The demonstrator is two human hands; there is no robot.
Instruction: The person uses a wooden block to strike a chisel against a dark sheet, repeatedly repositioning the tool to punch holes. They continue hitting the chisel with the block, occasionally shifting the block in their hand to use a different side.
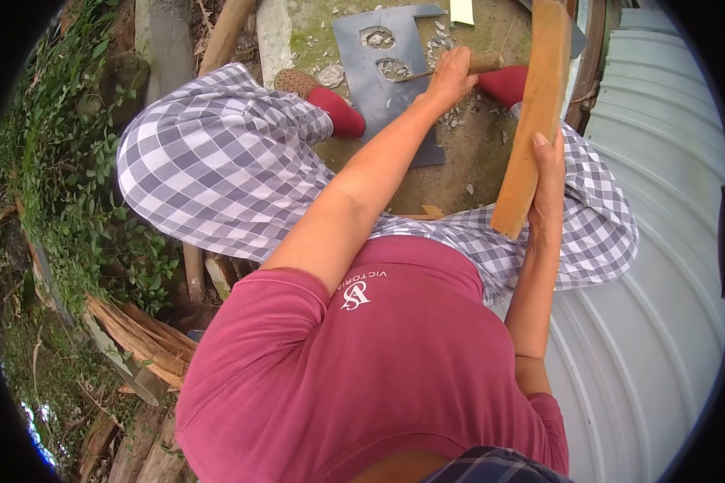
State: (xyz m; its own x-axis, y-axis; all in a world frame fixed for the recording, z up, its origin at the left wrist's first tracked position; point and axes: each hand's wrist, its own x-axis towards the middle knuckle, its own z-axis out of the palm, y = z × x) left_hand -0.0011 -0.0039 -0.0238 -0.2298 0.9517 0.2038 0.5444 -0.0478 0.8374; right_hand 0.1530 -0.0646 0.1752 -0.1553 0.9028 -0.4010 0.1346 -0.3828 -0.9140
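Observation:
My left hand [453,78] is closed around a chisel-like tool. Its round wooden handle [487,62] sticks out to the right, and its thin shaft [411,78] points left toward the lower hole in a dark grey flat sheet [358,60]. Two rough-edged holes in the sheet show pale broken chips [376,37]. In my right hand [546,161] is a thick wooden block [530,121], held upright near its lower end with the thumb lying on its face. The block is raised over my right leg and hides part of it.
Grey chips [451,121] are scattered over the mossy ground between my feet. A pale yellow piece [461,11] lies at the top. Ribbed metal roofing [660,105] runs down the right side. Leafy plants [80,185] and split wood [141,334] are on the left.

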